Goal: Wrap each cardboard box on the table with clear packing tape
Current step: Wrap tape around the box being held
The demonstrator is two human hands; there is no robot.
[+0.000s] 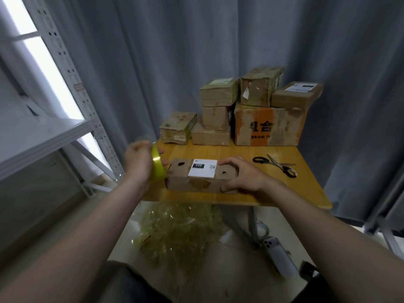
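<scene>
We noted left hand (140, 162) gripping tape roll (157, 166) beside the box (196, 182); right hand (242, 176) clasped its right end, presumably steadying it.

Dim indoor scene with a cool grey cast. The strongest light is a window (47, 68) at ten o'clock, blown out to white. A glint sits on the tape roll (156, 166). The left hand (138, 162) at nine o'clock is smeared by motion. The label on the cardboard box (196, 182) is too soft to read. Wide-angle distortion bends the shelf post (75, 77) and curtain (175, 51) toward the edges.
</scene>
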